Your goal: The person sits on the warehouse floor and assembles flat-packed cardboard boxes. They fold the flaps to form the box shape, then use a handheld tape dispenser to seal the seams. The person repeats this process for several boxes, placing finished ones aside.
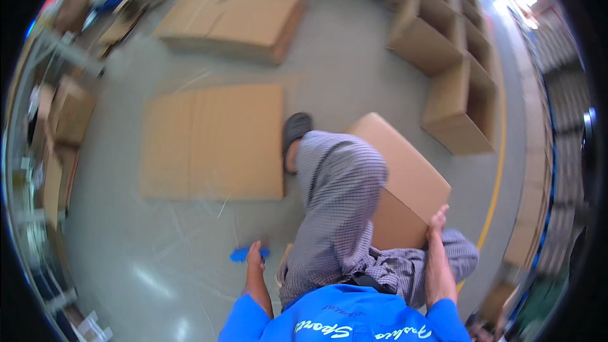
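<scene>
A closed brown cardboard box (400, 171) stands tilted against my legs, partly hidden behind my raised knee. My right hand (437, 221) grips its near right corner, with fingers along the edge. Low on my left side, my left hand (255, 257) is closed around a small blue object (240, 254); blur hides its exact kind. Left of my shoe (296, 130), a flat cardboard sheet (212, 142) lies on the floor.
A stack of flattened cartons (231, 12) lies farther off at the left. Open-topped boxes (465, 104) stand in rows at the far right, beside a yellow floor line (497, 196). Shelving with cartons (73, 111) runs along the left, and stacked cardboard (529, 171) along the right.
</scene>
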A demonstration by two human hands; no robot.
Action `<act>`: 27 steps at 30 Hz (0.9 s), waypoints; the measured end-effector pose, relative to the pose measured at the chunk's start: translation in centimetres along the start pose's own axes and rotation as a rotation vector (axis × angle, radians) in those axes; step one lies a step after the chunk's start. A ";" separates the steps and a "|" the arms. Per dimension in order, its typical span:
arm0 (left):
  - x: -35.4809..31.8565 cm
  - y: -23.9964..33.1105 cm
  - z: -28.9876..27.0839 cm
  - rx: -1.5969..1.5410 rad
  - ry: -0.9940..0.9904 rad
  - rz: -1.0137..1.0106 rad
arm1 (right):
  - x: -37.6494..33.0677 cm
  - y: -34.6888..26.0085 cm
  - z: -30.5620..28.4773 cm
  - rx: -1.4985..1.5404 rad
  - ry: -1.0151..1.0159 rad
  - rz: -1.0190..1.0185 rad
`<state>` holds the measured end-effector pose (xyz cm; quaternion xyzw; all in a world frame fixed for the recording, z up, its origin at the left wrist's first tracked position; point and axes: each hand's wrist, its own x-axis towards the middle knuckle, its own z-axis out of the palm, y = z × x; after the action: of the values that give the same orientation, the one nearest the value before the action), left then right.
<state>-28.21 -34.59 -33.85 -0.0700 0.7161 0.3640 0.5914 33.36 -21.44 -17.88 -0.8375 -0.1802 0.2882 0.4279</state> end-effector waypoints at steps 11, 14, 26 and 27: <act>-3.5 5.6 0.1 0.183 0.596 0.574 | -1.9 -1.6 1.9 -0.342 0.174 -0.027; -8.3 15.1 1.4 0.375 0.656 0.944 | -2.6 -2.5 3.0 -0.339 0.152 0.016; -34.9 32.0 29.2 0.734 -1.277 0.830 | -3.7 -5.1 3.1 -0.212 0.079 0.155; -34.8 29.6 33.0 0.802 -1.357 0.685 | -3.6 -5.0 3.0 -0.206 0.110 0.142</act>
<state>-7.54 -4.70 9.24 0.5972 0.2638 0.2051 0.7292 28.44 -18.74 -13.96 -0.9021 -0.1257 0.2514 0.3273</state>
